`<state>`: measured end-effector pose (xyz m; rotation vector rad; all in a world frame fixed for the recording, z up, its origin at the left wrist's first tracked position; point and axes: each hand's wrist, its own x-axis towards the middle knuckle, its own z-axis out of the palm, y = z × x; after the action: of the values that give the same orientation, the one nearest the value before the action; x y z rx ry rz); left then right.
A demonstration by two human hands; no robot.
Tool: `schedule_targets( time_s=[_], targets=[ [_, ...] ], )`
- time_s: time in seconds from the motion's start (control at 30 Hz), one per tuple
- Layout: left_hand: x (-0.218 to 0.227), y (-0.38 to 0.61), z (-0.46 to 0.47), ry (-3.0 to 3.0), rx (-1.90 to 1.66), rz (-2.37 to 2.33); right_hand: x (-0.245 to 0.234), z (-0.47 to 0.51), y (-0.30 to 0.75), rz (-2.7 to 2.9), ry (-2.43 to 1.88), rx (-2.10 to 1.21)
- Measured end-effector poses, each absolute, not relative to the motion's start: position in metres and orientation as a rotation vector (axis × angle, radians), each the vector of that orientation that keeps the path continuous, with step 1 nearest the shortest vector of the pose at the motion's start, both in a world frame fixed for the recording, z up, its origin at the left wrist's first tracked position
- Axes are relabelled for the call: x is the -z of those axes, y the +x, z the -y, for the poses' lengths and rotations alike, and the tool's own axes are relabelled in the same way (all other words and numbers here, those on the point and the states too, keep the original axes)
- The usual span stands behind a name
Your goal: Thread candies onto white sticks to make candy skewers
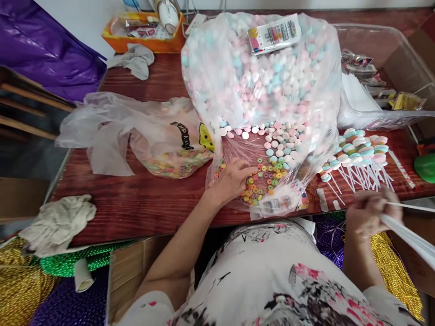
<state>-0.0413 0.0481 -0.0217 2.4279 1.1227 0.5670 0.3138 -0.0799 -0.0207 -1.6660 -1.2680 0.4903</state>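
Note:
My left hand lies at the mouth of a clear plastic bag, its fingers stretched out at a heap of small coloured rings. Just beyond the rings are round pastel pieces in pink, white and blue, spilling from the big clear bag. Off the table's right front edge, my right hand is closed around a bunch of thin white sticks; motion blurs it a little. Near it, on the table, lie several finished-looking sticks topped with stacked pastel pieces.
A tied bag of coloured rings lies left of the big bag. A clear plastic bin stands at right, an orange box at the back. Crumpled cloths lie at left. Shiny bead strands are below the table.

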Motion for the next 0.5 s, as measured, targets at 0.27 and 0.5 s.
schedule_targets(
  time_s=[0.27,0.5],
  targets=[
    [0.02,-0.032,-0.088,2.604,-0.119,-0.906,0.055,0.067,0.296,1.001,-1.469,-0.707],
    [0.008,-0.034,-0.116,2.286,-0.286,-1.014,0.082,0.073,0.302,0.854,-1.436,-0.762]
  ],
)
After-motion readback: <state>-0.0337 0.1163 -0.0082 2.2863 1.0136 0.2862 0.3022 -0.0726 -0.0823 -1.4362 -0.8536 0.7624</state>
